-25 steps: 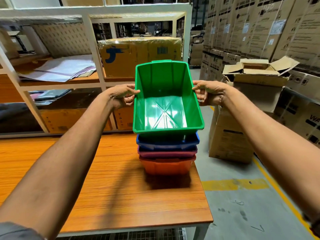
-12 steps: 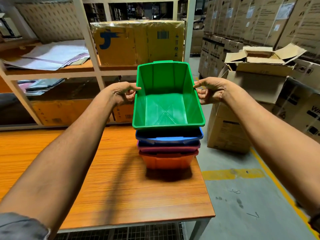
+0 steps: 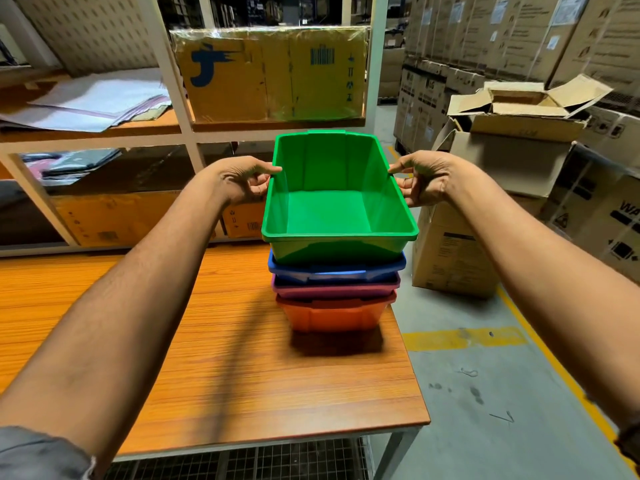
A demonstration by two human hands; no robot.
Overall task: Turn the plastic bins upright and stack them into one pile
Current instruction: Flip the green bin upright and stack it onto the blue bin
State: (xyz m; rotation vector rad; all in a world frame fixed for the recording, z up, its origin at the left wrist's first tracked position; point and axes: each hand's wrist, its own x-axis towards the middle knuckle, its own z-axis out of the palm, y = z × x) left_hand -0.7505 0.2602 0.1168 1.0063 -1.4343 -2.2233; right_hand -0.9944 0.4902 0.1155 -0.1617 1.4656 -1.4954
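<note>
While the green bin (image 3: 337, 206) is held upright over the pile, its two long rims are pinched from either side. The left hand (image 3: 242, 181) is closed on the left rim, thumb on top and fingers curled beneath; the right hand (image 3: 424, 176) is closed likewise on the right rim. Each grip is tight on the edge, with nothing else held. The green bin is seated in the blue bin (image 3: 336, 270), which is nested in the purple bin (image 3: 335, 289), itself nested in the orange bin (image 3: 332, 315) at the bottom. The pile is stood near the right far corner of the wooden worktop (image 3: 242, 368). Whether the green bin is fully seated cannot be told. A metal shelf rack (image 3: 180, 95) is seen behind, cardboard boxes (image 3: 485, 209) on the floor to the right.
</note>
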